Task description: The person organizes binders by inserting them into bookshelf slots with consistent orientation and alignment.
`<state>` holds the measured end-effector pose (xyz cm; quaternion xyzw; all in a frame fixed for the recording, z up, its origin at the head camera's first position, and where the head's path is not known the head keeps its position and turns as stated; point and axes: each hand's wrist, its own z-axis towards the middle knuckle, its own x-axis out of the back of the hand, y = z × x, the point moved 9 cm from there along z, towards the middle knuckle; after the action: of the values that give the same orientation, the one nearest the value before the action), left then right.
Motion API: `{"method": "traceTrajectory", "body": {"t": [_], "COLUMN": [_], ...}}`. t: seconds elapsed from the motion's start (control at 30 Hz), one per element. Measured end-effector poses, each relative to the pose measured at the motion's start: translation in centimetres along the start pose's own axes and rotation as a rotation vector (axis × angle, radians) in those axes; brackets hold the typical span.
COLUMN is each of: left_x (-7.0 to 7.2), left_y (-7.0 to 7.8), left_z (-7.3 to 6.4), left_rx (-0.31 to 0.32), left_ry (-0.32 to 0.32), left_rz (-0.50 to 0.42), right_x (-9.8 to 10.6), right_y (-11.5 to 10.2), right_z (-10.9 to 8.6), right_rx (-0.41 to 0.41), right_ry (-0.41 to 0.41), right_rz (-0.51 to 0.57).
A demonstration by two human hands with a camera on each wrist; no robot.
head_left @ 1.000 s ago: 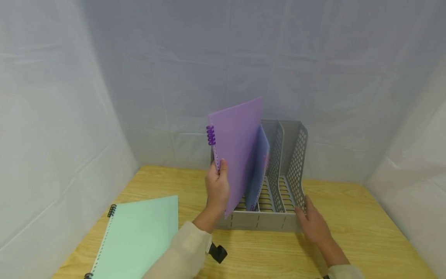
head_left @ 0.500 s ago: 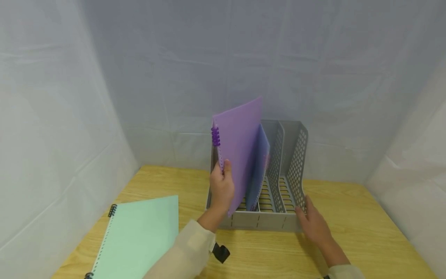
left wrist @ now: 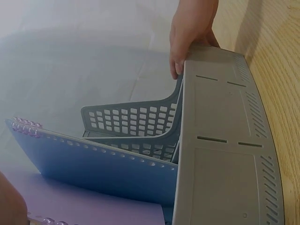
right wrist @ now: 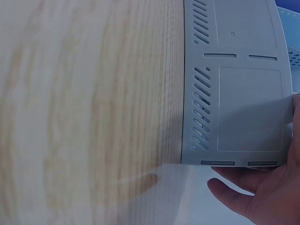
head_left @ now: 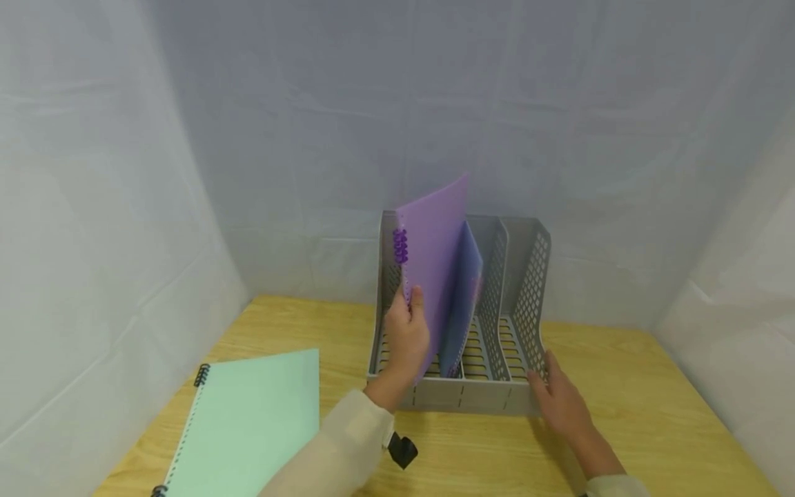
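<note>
In the head view my left hand (head_left: pixel 406 338) grips a purple spiral notebook (head_left: pixel 435 255) by its punched spine edge, thumb on the cover. The notebook stands upright, its lower part inside a grey file rack (head_left: pixel 472 395). Just right of it, a blue notebook (head_left: pixel 462 304) leans in the rack; in the left wrist view its cover (left wrist: pixel 103 166) and clear rings show. My right hand (head_left: pixel 562 400) holds the rack's front right corner, with fingers along the side. The right wrist view shows that hand (right wrist: pixel 267 194) at the corner. Which compartment the purple notebook's bottom enters is hidden.
A green notebook (head_left: pixel 254 414) with black rings lies flat on the wooden table (head_left: pixel 652 414), left of the rack. Two perforated compartments on the rack's right side (head_left: pixel 512 345) hold nothing. White sheeting (head_left: pixel 310 138) hangs behind and along both sides.
My left hand has moved right with the purple notebook, bringing its spine edge toward the blue notebook and uncovering the rack's left compartment. The right hand stays at the rack's corner.
</note>
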<state>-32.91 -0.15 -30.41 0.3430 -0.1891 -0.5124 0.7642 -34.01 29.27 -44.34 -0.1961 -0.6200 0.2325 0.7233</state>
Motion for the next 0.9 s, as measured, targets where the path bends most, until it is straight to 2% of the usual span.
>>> {"method": "traceTrajectory", "body": {"t": [0.23,0.37,0.67,0.9], "left_x": [-0.9,-1.1,-1.8,-2.6], "left_y": [-0.2,-0.1,-0.1,-0.5], "left_z": [0.0,-0.1,0.0,0.1], "left_rx": [0.021,-0.004,-0.014,0.027], "left_ry": [-0.061,-0.05,-0.018,-0.067], "left_rz": [-0.022,0.009,0.034,0.031], "right_x": [0.1,-0.2,-0.3,-0.3], "right_y": [-0.3,0.0,-0.2,-0.3], "right_z": [0.0,0.1,0.2,0.1], "right_rx": [0.009,-0.014,-0.017,-0.018], "right_ry": [0.005,-0.012,-0.02,-0.026], "right_rz": [-0.001,-0.004,-0.001,0.004]}}
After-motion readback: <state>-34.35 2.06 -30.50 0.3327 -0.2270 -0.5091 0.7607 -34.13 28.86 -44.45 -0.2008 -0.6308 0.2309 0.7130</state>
